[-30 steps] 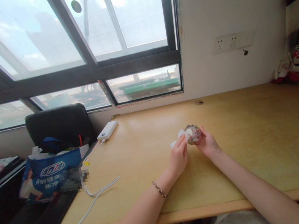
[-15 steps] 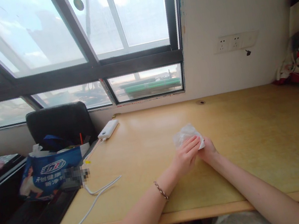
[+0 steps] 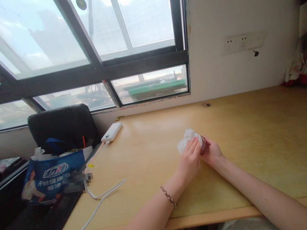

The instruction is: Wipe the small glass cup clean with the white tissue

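My left hand (image 3: pixel 190 160), with a braided bracelet at the wrist, is closed on a crumpled white tissue (image 3: pixel 187 137). Its fingers press the tissue against a small, rounded, brownish-red object (image 3: pixel 203 145). My right hand (image 3: pixel 212 152) grips that object from the right side, thumb and fingers around it. Most of the object is hidden by the tissue and fingers, so its kind does not show. Both hands are together over the middle of the yellowish wooden desk (image 3: pixel 266 150).
A white power bank (image 3: pixel 112 132) lies at the desk's back left, and a white cable (image 3: pixel 107 191) trails over the left edge. A blue bag (image 3: pixel 55 176) stands on a black chair (image 3: pixel 61 121). Wall sockets (image 3: pixel 243 42) are at the back right.
The tissue has slid back toward the left, baring part of the brownish-red object in my right hand. My left fingers have shifted slightly left.
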Motion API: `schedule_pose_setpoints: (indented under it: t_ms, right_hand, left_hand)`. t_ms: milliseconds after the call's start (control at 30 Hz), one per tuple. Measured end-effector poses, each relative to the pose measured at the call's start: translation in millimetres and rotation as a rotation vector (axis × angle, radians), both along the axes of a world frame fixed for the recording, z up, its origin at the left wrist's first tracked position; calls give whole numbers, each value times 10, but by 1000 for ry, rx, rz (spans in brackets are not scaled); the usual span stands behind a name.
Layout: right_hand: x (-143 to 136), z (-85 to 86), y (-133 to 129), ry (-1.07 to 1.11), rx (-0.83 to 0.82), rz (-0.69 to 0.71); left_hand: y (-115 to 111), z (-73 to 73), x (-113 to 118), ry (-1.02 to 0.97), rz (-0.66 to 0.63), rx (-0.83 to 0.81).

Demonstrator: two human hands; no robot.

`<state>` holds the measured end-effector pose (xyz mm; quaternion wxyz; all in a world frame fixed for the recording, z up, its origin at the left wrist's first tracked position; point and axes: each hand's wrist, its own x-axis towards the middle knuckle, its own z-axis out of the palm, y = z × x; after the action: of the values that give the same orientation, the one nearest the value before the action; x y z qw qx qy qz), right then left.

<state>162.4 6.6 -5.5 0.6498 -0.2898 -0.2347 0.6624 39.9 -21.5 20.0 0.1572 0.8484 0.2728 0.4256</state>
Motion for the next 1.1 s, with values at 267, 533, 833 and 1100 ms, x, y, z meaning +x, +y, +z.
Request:
schedule_pose_setpoints:
  t_ms: [267,533,833,1100]
  right_hand:
    - [-13,102,-35,-132,105,-19]
    - [-143,212,-267,-1316,641,-358]
    - [-51,245,-159,-1092,479,-549]
    - [-56,174,5,-363,234,22]
  left_hand:
    - [71,-60,-1,-334,125,-478]
    - [207,-197,65,-1040,-129,-1334]
    - [272,-154,1,-1171,-237,-1341]
    - [412,-238,-70,-1130,-191,-1418]
